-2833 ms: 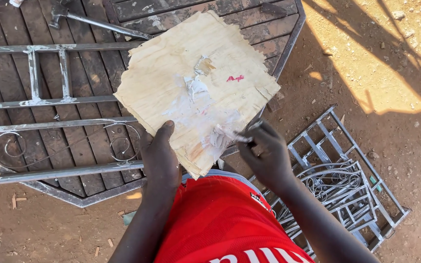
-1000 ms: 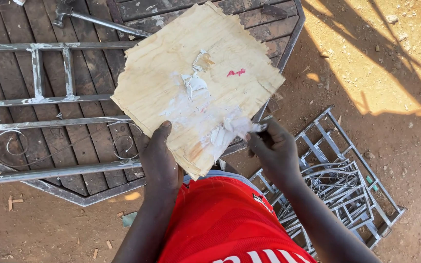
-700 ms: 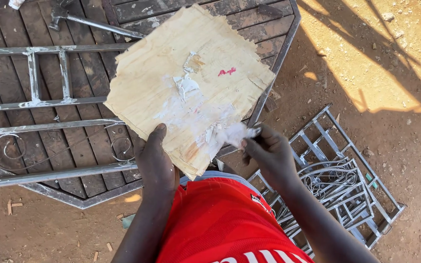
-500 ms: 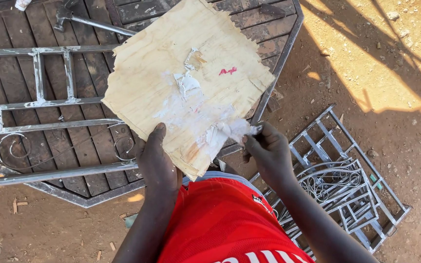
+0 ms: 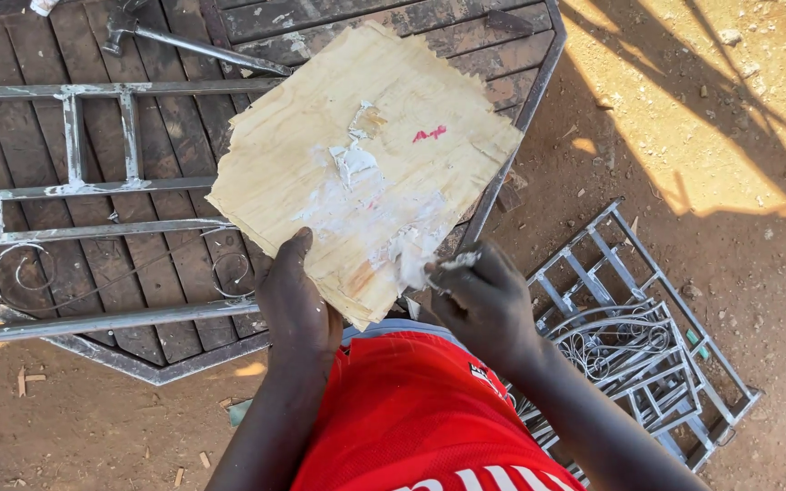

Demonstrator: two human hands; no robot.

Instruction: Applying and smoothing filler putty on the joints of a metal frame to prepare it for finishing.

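Left hand (image 5: 297, 305) grips the near edge of a ragged plywood board (image 5: 366, 168) smeared with white filler, held over the metal gate (image 5: 75, 191), while right hand (image 5: 484, 305) pinches a filler-coated scraper (image 5: 429, 268) against its lower corner.

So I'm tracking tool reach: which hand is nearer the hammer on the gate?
Left. The left hand grips the plywood board's near edge, below the hammer; the right hand sits farther right.

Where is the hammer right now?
In the head view, the hammer lies at the top left on the dark metal gate, just beyond the far corner of the board.
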